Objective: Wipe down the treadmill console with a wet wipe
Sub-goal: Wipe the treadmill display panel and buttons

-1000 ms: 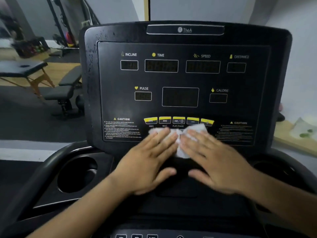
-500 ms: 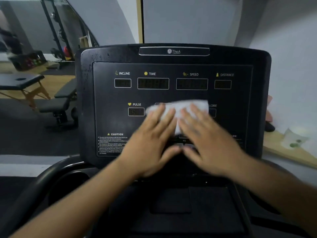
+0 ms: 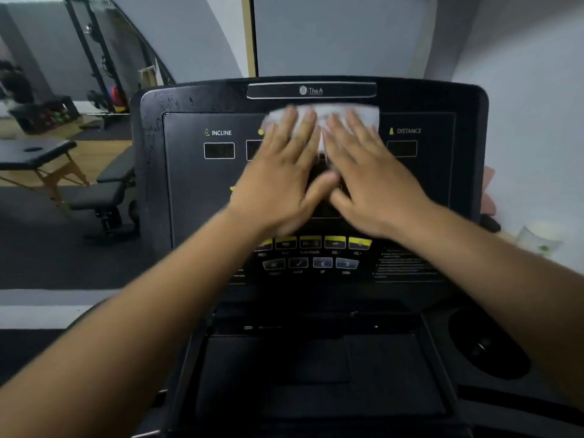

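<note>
Left hand (image 3: 281, 181) and right hand (image 3: 369, 181) lay flat, fingers spread, side by side on the black treadmill console (image 3: 189, 191). A white, crumpled wet wipe (image 3: 322, 113), blurred, was pressed beneath their fingertips, protruding above them just under the logo bar (image 3: 311, 90).

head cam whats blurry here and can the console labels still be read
Head view: both hands, left hand and right hand, and the wet wipe are motion-smeared; INCLINE and DISTANCE read clearly, the fine caution text does not; wide-angle lens bows the console edges.
</note>
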`<state>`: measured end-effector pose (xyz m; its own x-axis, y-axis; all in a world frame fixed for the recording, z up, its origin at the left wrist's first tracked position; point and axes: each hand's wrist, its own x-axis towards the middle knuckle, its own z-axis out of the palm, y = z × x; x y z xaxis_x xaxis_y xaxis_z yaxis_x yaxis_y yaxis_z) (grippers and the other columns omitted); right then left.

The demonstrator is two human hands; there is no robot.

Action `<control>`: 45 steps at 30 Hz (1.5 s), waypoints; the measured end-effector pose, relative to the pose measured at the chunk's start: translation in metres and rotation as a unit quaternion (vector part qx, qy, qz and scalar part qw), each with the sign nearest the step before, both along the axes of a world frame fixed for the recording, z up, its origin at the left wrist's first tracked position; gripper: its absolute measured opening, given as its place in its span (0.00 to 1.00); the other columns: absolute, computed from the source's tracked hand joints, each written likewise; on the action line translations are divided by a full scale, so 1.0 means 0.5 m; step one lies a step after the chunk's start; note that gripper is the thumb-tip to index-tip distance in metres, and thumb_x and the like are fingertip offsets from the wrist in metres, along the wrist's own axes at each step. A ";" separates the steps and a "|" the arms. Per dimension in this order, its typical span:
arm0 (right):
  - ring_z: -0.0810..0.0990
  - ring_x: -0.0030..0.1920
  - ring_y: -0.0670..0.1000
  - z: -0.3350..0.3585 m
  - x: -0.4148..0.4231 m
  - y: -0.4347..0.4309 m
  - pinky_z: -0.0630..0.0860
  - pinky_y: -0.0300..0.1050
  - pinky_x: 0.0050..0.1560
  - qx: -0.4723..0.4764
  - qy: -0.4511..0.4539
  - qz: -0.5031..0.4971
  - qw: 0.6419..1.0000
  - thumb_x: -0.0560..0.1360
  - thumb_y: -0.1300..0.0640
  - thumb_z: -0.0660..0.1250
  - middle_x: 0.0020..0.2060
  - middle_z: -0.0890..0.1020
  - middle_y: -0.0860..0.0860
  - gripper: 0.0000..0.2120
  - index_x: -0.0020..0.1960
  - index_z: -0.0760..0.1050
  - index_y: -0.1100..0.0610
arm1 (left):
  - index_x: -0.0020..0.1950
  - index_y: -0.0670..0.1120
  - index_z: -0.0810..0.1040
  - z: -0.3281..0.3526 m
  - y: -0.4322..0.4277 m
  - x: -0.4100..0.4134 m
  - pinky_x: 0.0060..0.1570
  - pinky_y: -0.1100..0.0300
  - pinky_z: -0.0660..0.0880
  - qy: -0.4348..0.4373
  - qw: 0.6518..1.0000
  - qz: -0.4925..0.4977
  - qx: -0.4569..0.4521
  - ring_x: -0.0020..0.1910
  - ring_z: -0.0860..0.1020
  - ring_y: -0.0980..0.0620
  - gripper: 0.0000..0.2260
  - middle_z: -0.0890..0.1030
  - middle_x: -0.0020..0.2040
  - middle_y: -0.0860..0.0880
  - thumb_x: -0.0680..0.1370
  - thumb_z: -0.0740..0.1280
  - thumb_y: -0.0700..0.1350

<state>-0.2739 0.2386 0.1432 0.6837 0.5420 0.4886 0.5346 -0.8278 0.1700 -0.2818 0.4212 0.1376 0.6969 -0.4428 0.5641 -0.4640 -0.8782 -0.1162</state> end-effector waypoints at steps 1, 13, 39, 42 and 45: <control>0.42 0.78 0.55 -0.046 -0.032 -0.019 0.46 0.55 0.77 -0.012 0.007 0.008 1.000 0.78 0.44 0.53 0.79 0.49 0.54 0.34 0.78 0.50 0.59 | 0.79 0.39 0.55 -0.046 0.001 -0.031 0.76 0.43 0.49 0.007 1.000 -0.016 0.019 0.79 0.47 0.40 0.34 0.53 0.80 0.40 0.81 0.46 0.62; 0.41 0.78 0.53 -0.034 -0.015 -0.072 0.36 0.47 0.74 -0.028 -0.006 -0.020 0.999 0.79 0.42 0.52 0.79 0.47 0.54 0.35 0.79 0.47 0.59 | 0.79 0.39 0.53 -0.019 -0.049 -0.007 0.77 0.46 0.46 0.003 0.999 -0.030 0.035 0.79 0.47 0.41 0.34 0.52 0.80 0.40 0.81 0.46 0.62; 0.45 0.78 0.55 -0.169 -0.109 -0.151 0.49 0.57 0.76 -0.016 0.028 -0.001 0.999 0.79 0.40 0.54 0.78 0.55 0.53 0.32 0.77 0.58 0.57 | 0.78 0.39 0.58 -0.172 -0.091 -0.107 0.75 0.40 0.50 0.032 0.996 -0.067 0.055 0.79 0.45 0.38 0.33 0.52 0.80 0.40 0.82 0.49 0.62; 0.46 0.78 0.56 -0.238 -0.157 -0.167 0.46 0.55 0.76 -0.060 0.034 0.010 0.998 0.79 0.39 0.55 0.78 0.55 0.53 0.32 0.77 0.59 0.56 | 0.79 0.40 0.56 -0.236 -0.077 -0.155 0.76 0.42 0.50 0.052 0.991 -0.080 0.092 0.79 0.44 0.40 0.34 0.51 0.80 0.42 0.82 0.50 0.63; 0.48 0.78 0.56 -0.218 -0.128 -0.171 0.47 0.56 0.76 -0.049 0.020 0.016 0.998 0.79 0.40 0.56 0.78 0.55 0.53 0.32 0.77 0.59 0.57 | 0.79 0.40 0.57 -0.210 -0.081 -0.126 0.76 0.43 0.49 0.028 0.991 -0.084 0.097 0.79 0.44 0.40 0.34 0.51 0.80 0.41 0.82 0.50 0.63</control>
<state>-0.3381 0.1532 0.0340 0.6833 0.6077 0.4047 0.5679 -0.7907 0.2285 -0.3447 0.3808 0.0326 0.6322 -0.6510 0.4200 -0.6117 -0.7522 -0.2450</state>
